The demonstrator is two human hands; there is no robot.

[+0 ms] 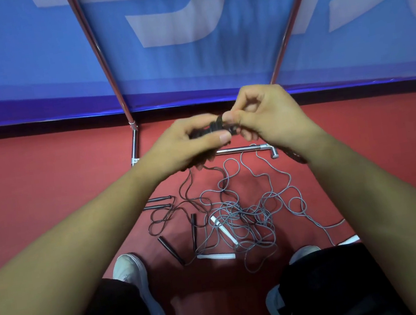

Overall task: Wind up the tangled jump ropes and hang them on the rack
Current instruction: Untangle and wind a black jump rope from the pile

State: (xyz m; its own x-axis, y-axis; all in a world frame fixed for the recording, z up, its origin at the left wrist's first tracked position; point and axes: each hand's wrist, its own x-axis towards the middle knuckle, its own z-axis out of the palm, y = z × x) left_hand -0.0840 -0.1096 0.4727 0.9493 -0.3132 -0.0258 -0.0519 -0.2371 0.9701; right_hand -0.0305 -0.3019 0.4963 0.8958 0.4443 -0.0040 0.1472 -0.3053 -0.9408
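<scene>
The person stands over a red floor (44,180) and holds a small black bundle of rope (212,128) up in front of them. The left hand (189,144) is closed around the bundle, with the thumb pressed along its side. The right hand (268,117) pinches the other end, its fingers (232,118) shut tight on a bit of black cord. This looks like the winding step, close to the end of one rope.

To do it well, I think the left hand should keep the loops squeezed flat so they do not spring open. The right hand should pull the last bit of cord snug and tuck it under a loop. A loose end could let the whole bundle fall apart on the way to the rack.

The rack (124,99) is just behind the hands, with shiny metal poles going up in front of a blue banner (14,64). Its feet rest on the floor.

More work waits below. A big grey rope tangle (247,216) with white handles (217,256) lies between the shoes (131,269). A thin black rope (161,216) with black handles lies just beside it, touching the grey mess.
</scene>
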